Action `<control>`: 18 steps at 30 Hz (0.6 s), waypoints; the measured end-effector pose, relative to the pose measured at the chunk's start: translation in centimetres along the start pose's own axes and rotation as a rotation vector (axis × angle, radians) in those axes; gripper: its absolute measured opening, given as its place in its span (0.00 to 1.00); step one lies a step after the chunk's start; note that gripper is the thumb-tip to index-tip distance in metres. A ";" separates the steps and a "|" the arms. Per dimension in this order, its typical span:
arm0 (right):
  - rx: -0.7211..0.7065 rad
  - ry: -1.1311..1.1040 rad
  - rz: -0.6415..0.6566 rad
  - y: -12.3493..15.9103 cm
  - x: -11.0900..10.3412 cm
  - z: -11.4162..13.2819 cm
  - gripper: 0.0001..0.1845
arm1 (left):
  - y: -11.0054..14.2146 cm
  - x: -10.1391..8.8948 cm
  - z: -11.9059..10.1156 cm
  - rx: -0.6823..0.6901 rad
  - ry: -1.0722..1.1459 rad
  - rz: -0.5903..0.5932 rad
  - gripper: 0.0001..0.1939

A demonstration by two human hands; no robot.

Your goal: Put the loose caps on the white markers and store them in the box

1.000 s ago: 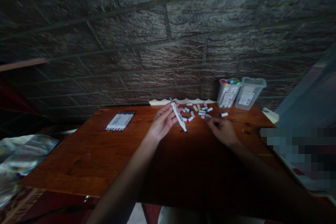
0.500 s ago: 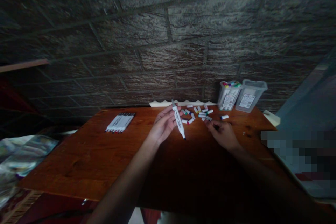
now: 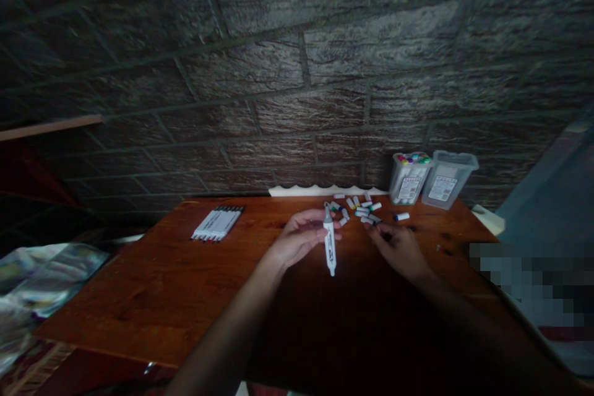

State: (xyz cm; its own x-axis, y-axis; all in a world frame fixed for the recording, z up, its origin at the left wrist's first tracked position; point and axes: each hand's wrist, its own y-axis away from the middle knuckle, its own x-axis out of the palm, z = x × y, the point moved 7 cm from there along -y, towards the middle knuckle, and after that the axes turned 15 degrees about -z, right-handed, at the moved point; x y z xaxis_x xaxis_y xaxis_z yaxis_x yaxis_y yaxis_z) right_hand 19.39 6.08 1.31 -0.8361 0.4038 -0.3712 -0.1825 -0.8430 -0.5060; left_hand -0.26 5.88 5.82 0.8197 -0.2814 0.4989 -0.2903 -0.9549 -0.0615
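My left hand (image 3: 304, 238) is closed around a white marker (image 3: 330, 246), gripping it near its grey end. The marker is held above the table, its narrow tip pointing down toward me. To the right, my right hand (image 3: 400, 250) rests low at the front edge of a loose group of white marker caps (image 3: 362, 213) with coloured ends. Its thumb and fingers are curled together beside the nearest caps, and whatever is between them is hidden. A row of white markers (image 3: 217, 224) lies side by side on the left part of the table.
At the back right stand a clear box holding markers (image 3: 409, 180) and a second clear box (image 3: 448, 180). A single cap (image 3: 401, 216) lies in front of them. The wooden table (image 3: 153, 284) meets a brick-patterned wall (image 3: 278, 117). Plastic bags (image 3: 51, 278) are off its left side.
My left hand has moved slightly right and lower, turning the marker closer to upright. My right hand stays by the caps. The view has tilted up a little.
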 end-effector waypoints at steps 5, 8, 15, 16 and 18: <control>-0.009 0.000 -0.002 0.0 0.0 0.1 0.24 | 0.2 0.2 0.0 -0.022 0.000 0.008 0.14; -0.022 0.003 -0.006 -0.1 0.0 0.3 0.25 | 0.0 0.1 -0.1 -0.028 -0.001 -0.011 0.16; -0.018 0.026 0.005 -0.2 0.1 0.3 0.25 | -0.6 -1.2 -0.7 0.017 0.081 -0.106 0.16; -0.025 0.029 0.008 -0.1 0.1 0.3 0.25 | -0.6 -1.3 -0.8 0.023 0.094 -0.116 0.15; -0.045 0.030 0.031 0.0 0.3 0.5 0.25 | -0.6 -1.3 -1.0 0.033 0.120 -0.121 0.14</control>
State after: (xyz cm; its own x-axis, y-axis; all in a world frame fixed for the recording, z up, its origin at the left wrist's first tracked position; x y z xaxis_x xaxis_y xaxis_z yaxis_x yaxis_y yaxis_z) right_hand 18.88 6.09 1.56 -0.8251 0.3890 -0.4097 -0.1332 -0.8388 -0.5279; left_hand -1.62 6.95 6.07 0.7823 -0.1528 0.6039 -0.1752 -0.9843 -0.0222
